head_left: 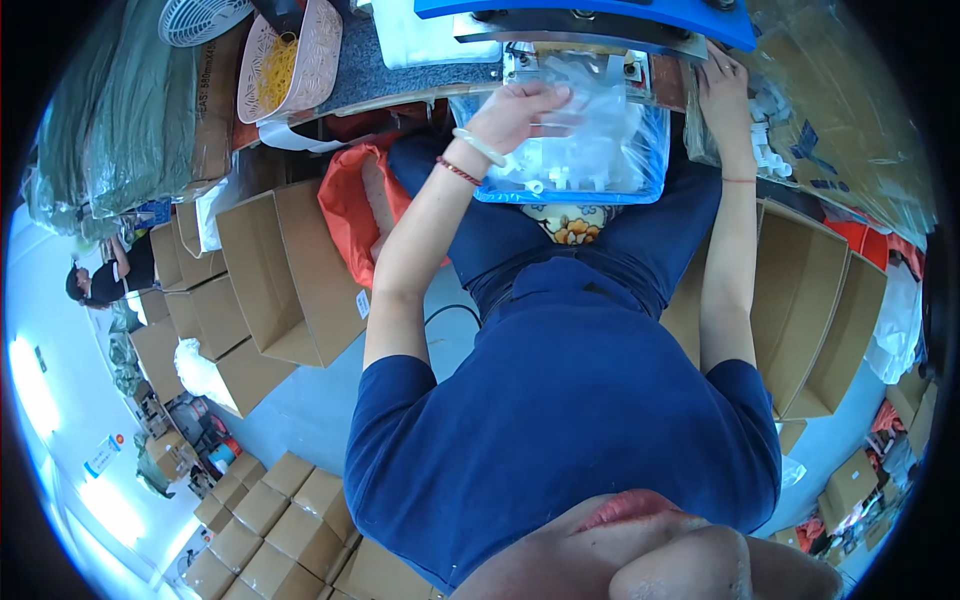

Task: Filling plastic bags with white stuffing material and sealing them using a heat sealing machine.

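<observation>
My left hand [522,112] is over a blue-rimmed tray [664,170] on my lap, thumb and blurred fingers apart. Beside its fingertips is clear plastic film [595,92], apparently a bag; I cannot make out a grip on it. Small white plastic parts [572,178] and more clear film fill the tray. To the right, my right hand [724,88] lies at the bench edge, its fingers stretched toward the blue machine [620,22] and their tips partly hidden. Just below it is a stack of clear plastic sheets or bags [702,130].
A pink basket [318,60] holding yellow rubber bands stands at the bench's left. White parts [768,150] lie right of my right hand. Open cardboard boxes [300,270] stand on both sides, with an orange-red bag [350,215] by my left leg. Another person [105,280] is far left.
</observation>
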### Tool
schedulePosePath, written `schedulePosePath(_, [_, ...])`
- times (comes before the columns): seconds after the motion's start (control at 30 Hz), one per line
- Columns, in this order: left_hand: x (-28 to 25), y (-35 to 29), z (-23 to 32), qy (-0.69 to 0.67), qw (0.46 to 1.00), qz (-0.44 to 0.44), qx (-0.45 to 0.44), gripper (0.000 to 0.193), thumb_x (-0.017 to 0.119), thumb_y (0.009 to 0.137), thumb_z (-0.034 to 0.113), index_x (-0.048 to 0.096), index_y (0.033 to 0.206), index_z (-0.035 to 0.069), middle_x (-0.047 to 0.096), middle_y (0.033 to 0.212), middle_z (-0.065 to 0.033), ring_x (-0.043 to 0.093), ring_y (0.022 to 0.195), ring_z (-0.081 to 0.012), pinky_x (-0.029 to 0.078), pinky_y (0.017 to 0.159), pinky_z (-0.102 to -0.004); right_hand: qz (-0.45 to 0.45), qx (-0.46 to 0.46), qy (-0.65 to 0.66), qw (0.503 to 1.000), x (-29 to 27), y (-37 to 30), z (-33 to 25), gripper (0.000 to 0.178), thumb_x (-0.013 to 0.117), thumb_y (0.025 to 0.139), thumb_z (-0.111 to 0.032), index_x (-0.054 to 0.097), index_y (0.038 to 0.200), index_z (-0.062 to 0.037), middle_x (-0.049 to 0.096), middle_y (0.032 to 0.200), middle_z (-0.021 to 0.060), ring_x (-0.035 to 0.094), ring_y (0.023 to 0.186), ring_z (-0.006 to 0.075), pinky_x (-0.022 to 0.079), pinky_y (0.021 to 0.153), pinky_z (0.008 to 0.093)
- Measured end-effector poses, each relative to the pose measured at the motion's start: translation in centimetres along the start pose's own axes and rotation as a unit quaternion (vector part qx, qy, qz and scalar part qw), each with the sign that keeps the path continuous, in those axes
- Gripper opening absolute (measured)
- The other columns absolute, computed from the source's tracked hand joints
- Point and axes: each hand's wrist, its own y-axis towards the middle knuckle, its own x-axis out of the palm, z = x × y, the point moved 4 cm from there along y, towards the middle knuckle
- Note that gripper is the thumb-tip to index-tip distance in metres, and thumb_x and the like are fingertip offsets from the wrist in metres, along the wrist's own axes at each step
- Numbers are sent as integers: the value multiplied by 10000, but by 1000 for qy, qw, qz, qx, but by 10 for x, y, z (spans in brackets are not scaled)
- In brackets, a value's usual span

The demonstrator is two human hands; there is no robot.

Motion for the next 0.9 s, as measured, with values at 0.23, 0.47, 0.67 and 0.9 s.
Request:
schedulePosePath(0.23, [-109,-9,62,626,591,327,390,365,662,900,262,649,1168,16,661,1172,-179,607,1124,-373,479,943,-445,-31,117,-33,992,-18,6,-24,327,549,916,-110,566,1242,-98,616,1110,120,590,1014,335,513,838,434])
schedulePosePath(0.47, [-97,-45,19,720,481,263,425,220,635,870,74,666,1087,59,677,1161,-116,614,1132,-280,461,980,-416,-75,36,3,996,-4,-6,2,267,547,908,-67,601,1169,-71,607,1183,121,572,1100,342,508,870,425])
schedulePosePath(0.67, [-94,-41,30,717,488,264,422,187,637,862,70,681,1045,63,694,1123,-86,647,1054,-260,509,883,-369,-27,20,-23,999,-4,8,1,381,562,848,-36,577,1227,-78,592,1226,105,537,1129,324,478,934,411])
schedulePosePath(0.9, [-96,-46,24,705,475,275,448,181,634,880,100,699,1046,67,703,1091,-80,660,985,-269,528,844,-360,-54,24,-37,998,-15,-29,-12,319,569,893,-76,605,1210,-91,624,1160,113,572,1043,327,487,899,415])
